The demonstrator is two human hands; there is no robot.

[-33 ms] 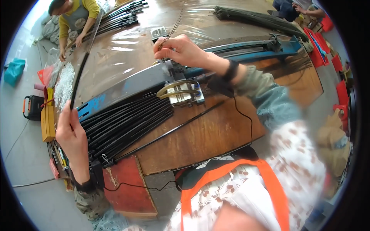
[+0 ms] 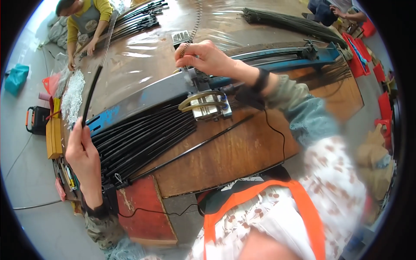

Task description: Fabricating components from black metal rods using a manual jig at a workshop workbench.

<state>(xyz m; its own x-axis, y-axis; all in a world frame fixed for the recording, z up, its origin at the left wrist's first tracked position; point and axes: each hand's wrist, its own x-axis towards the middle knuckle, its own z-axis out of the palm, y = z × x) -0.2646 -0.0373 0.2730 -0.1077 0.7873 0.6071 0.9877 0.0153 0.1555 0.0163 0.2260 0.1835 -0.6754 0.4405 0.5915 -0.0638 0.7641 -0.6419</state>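
The right hand (image 2: 206,58) is pinching its thumb and fingertips (image 2: 184,50) closed on the lower end of a thin coiled metal spring (image 2: 195,24), just above the blue metal jig (image 2: 143,97) that is lying across the wooden workbench (image 2: 242,151). The spring is running away from the jig toward the far edge of the bench, its long axis nearly straight up the picture.

The left hand (image 2: 82,158) is closing its fingers around the near end of a long black strip (image 2: 90,93). That strip is rising from the hand and bowing gently away to the far side of the jig's left end, so its long axis is pointing up and slightly right, with its free end in the air.

Just on the near side of the jig, a bundle of black strips (image 2: 143,138) is lying fanned along it. A brass-coloured curved clamp (image 2: 203,102) is sitting at the jig's middle, directly below the right hand. A thin black cable (image 2: 277,138) is trailing from the right wrist.

As a judgement: the spring could slip from the light pinch and whip back, since it looks stretched. The bowed strip could flick or kink, because it is being gripped at one end only. Fingers so close to the clamp could get nipped.

Another person (image 2: 86,21) is working beyond the jig's far left.
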